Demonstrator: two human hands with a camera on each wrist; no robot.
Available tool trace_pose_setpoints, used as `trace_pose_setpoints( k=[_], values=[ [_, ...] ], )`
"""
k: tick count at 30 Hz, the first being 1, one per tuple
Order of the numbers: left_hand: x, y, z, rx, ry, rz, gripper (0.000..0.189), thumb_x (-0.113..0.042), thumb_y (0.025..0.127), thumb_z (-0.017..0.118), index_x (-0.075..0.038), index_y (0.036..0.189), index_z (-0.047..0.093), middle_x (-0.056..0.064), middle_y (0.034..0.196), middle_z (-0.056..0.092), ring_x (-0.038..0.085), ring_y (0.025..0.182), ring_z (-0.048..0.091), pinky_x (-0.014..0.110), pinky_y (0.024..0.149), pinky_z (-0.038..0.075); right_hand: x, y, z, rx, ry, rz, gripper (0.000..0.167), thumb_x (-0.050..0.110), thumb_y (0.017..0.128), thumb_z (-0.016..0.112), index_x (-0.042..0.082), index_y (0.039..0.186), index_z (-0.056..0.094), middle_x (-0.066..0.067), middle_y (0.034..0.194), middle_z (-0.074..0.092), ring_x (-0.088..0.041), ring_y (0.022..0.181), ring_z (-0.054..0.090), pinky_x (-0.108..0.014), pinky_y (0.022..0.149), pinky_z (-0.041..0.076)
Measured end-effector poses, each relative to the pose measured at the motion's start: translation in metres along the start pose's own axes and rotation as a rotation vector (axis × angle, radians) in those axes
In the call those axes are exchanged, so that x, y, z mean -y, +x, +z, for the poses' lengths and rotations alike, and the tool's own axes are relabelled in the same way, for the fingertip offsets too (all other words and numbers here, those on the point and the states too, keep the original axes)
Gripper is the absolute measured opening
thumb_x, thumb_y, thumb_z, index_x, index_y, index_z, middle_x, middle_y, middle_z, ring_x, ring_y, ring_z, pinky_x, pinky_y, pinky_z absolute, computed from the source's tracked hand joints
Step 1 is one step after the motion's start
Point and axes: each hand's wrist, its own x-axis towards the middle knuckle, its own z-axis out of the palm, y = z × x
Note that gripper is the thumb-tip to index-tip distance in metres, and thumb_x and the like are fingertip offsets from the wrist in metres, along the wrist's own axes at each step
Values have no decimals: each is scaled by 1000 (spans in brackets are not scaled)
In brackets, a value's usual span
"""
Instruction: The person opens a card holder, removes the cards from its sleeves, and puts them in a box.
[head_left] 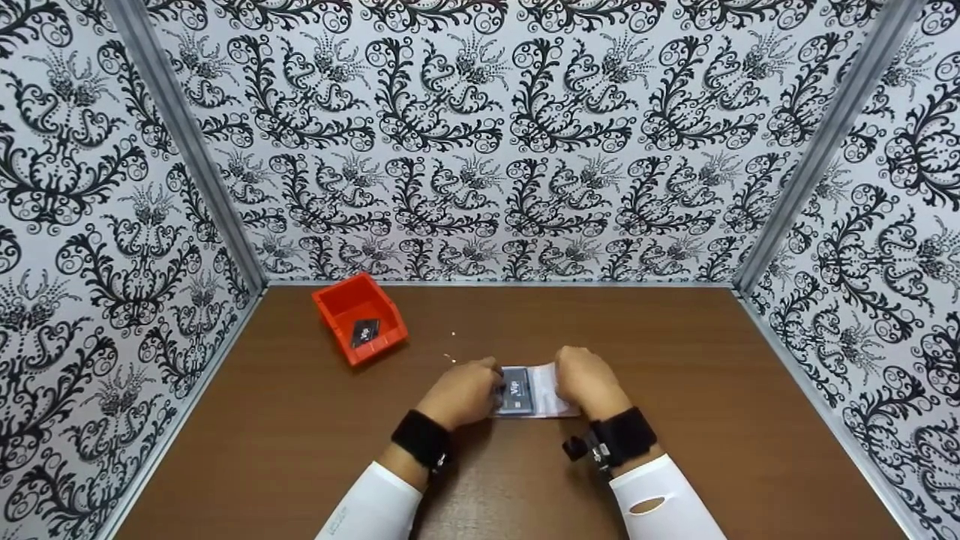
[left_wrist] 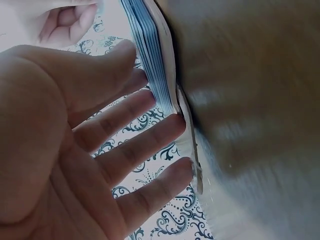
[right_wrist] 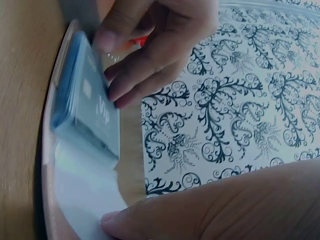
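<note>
A card holder with clear sleeves lies spread on the table, its pale cover edge showing in the left wrist view. Its left part carries a thick stack of sleeves, topped by a dark card marked "Vip". My left hand is at the stack's left end; in its wrist view the fingers reach out fairly straight, fingertips at the holder's edge. At the other end my right hand has curled fingers and pinches the whitish clear sleeves, thumb on top.
A red bin stands at the back left, with a black "Vip" card inside. Tiny light scraps lie between bin and holder. Patterned walls enclose the brown table at the back and both sides.
</note>
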Motion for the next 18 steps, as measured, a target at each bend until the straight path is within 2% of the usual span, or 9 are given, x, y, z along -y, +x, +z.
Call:
trace_pose_setpoints(
  k=[2, 6, 11, 15, 18],
  values=[
    [0, 0, 0, 11, -4, -10, 8, -23, 96, 86, -16, 100, 86, 1, 115, 74, 27, 100, 77, 43, 89, 66, -2, 0, 0, 14, -1, 12, 14, -6, 81, 72, 7, 85, 71, -13, 90, 74, -27, 76, 62, -46, 69, 60],
    [-1, 0, 0, 28, -1, -25, 18, -32, 95, 91, -16, 102, 85, 2, 115, 73, 26, 100, 77, 42, 92, 65, -5, 1, 2, 34, -7, 25, 15, -6, 80, 74, 8, 84, 72, -12, 91, 75, -27, 76, 63, -45, 67, 59],
    [-3, 1, -1, 41, -27, -34, 19, -30, 94, 93, -14, 101, 85, 3, 113, 72, 24, 97, 75, 41, 91, 65, -8, 3, 5, 47, -24, 26, 15, -5, 77, 77, 8, 80, 72, -13, 91, 78, -28, 76, 67, -46, 65, 61],
    [-3, 1, 0, 30, -53, -23, 16, -26, 92, 93, -13, 98, 85, 3, 108, 70, 21, 91, 72, 39, 89, 64, -7, 4, 6, 38, -44, 28, 21, -8, 71, 82, 6, 86, 74, -16, 100, 81, -28, 80, 69, -48, 69, 65],
    [-3, 1, 1, 14, -66, -11, 15, -23, 90, 93, -12, 93, 83, 2, 103, 69, 18, 84, 67, 37, 84, 63, -6, 6, 8, 26, -48, 14, 20, -9, 76, 80, 6, 86, 73, -16, 101, 81, -27, 82, 68, -49, 73, 65]
  ],
)
